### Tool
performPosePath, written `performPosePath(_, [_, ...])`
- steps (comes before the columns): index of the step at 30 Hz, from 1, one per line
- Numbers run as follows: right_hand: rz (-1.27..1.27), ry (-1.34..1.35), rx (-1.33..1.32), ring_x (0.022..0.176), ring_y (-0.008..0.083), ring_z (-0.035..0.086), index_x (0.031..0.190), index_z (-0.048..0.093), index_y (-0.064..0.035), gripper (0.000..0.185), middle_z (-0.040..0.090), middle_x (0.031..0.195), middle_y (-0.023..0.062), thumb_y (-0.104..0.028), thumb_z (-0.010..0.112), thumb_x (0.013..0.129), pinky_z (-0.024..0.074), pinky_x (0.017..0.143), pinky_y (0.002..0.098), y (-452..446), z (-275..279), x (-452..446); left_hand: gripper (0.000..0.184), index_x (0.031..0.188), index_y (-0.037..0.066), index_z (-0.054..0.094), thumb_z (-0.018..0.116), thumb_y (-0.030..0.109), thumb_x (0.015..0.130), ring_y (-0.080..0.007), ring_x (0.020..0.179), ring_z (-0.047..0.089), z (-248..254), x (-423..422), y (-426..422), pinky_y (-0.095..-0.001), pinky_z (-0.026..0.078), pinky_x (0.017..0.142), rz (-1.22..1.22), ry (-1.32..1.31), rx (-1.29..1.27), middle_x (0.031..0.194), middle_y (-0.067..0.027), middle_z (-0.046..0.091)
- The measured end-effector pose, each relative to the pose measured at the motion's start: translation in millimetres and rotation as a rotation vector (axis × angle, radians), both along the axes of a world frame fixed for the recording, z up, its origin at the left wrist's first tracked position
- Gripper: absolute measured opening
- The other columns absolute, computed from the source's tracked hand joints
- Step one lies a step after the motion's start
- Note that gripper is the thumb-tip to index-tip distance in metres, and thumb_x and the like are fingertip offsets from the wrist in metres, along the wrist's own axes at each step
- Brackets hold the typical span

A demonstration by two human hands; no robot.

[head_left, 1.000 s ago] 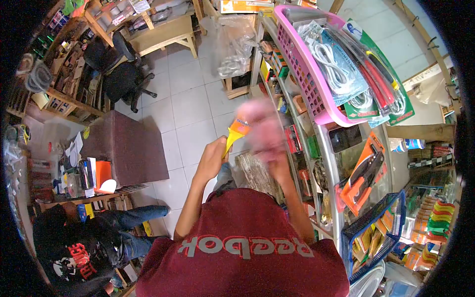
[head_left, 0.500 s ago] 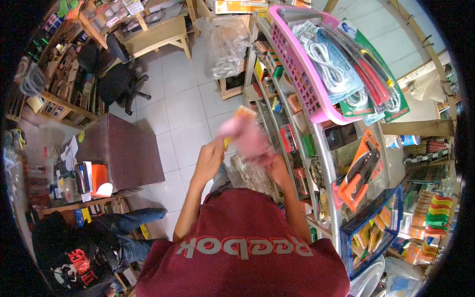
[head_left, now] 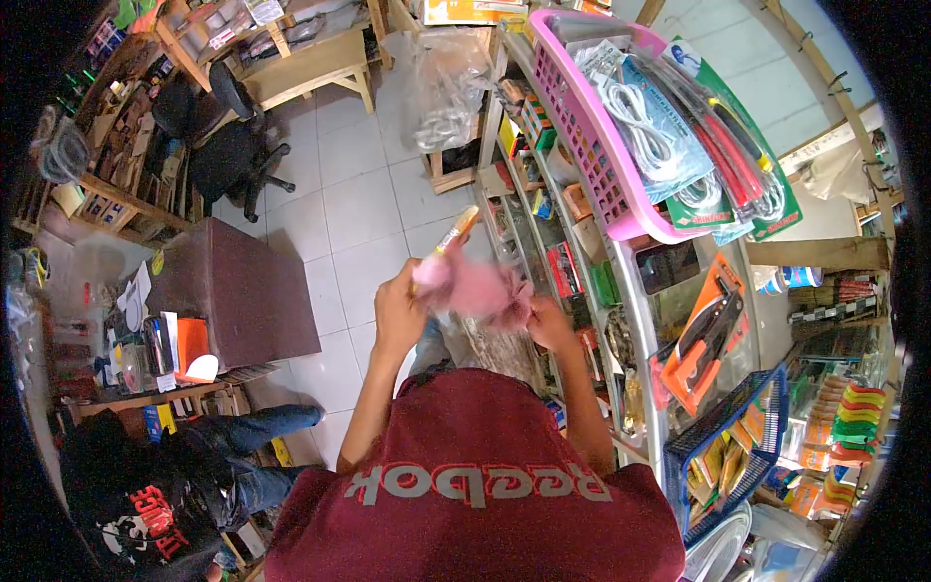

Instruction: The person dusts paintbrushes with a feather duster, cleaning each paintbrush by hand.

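Pink cloth (head_left: pixel 485 291) is sitting lower than half a second ago, and the yellow-orange brush (head_left: pixel 460 231) is now showing more of its length above it, seen narrow edge-on rather than broad face as in the first frame. Both hands are working out in front of the chest. Left hand (head_left: pixel 399 303) is closing around the brush's lower end, fingers curled; exact grip is hiding behind hand and cloth. Right hand (head_left: pixel 551 323) is pinching the bunched right end of the cloth. Cloth is stretching between the two hands, blurring in the middle, its left part touching the brush near the left hand. Brush tip is pointing up and away from the body.

To the right, a glass-topped bench (head_left: pixel 644 339) is carrying a pink basket (head_left: pixel 640 215) of packaged cables, a carded orange-and-black tool (head_left: pixel 706 339) and a blue basket (head_left: pixel 676 485) holding small packets. Someone in a black shirt (head_left: pixel 145 514) is staying at lower left, and a black chair (head_left: pixel 231 160) is standing on the tiled floor (head_left: pixel 364 213).
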State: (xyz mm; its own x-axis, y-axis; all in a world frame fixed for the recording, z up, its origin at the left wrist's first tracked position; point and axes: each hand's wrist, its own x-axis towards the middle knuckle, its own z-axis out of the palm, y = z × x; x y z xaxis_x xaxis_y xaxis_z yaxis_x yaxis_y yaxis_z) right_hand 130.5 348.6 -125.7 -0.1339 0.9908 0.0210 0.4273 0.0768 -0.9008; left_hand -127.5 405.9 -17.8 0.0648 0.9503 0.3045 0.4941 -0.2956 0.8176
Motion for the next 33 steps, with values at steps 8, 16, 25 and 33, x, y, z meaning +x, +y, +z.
performPosePath(8, [0.137, -0.104, -0.161, 0.088, 0.0269, 0.062, 0.085, 0.063, 0.0004, 0.017, 0.066, 0.094, 0.0105, 0.001, 0.051, 0.073, 0.0486, 0.08, 0.0386, 9, 17, 0, 0.024, 0.09, 0.005, 0.061, 0.049, 0.025, 0.096, -0.0285, 0.043, 0.048, -1, 2, -2, -0.0394, 0.035, 0.045, -0.003, 0.064, -0.208, 0.051, -0.0152, 0.049])
performPosePath(16, [0.087, 0.506, -0.366, 0.091, 0.0232, 0.06, 0.099, 0.064, -0.003, 0.022, 0.064, 0.1, 0.0099, -0.004, 0.053, 0.081, 0.0469, 0.084, 0.0368, -11, -26, 14, 0.025, 0.088, 0.005, 0.06, 0.049, 0.025, 0.096, -0.0274, 0.043, 0.049, -29, 1, 1, -0.039, 0.035, 0.045, -0.081, -0.024, -0.008, 0.05, -0.0133, 0.049])
performPosePath(25, [-0.21, 0.326, 0.059, 0.079, 0.0153, 0.058, 0.09, 0.059, -0.0039, 0.023, 0.059, 0.081, 0.0012, 0.007, 0.041, 0.08, 0.0473, 0.076, 0.0284, -20, -57, -22, 0.025, 0.087, 0.004, 0.06, 0.048, 0.024, 0.096, -0.0238, 0.041, 0.048, -9, 3, -4, -0.0357, 0.035, 0.045, -0.07, -0.004, -0.276, 0.05, -0.0116, 0.049])
performPosePath(33, [-0.269, 0.328, -0.171, 0.094, 0.0242, 0.061, 0.11, 0.061, 0.0, 0.03, 0.065, 0.105, 0.0111, -0.004, 0.053, 0.081, 0.0483, 0.084, 0.0377, -19, -60, -12, 0.035, 0.076, 0.001, 0.061, 0.047, 0.027, 0.096, -0.0148, 0.044, 0.045, -6, 1, -5, -0.0329, 0.033, 0.045, -0.101, 0.042, -0.296, 0.05, -0.0099, 0.047])
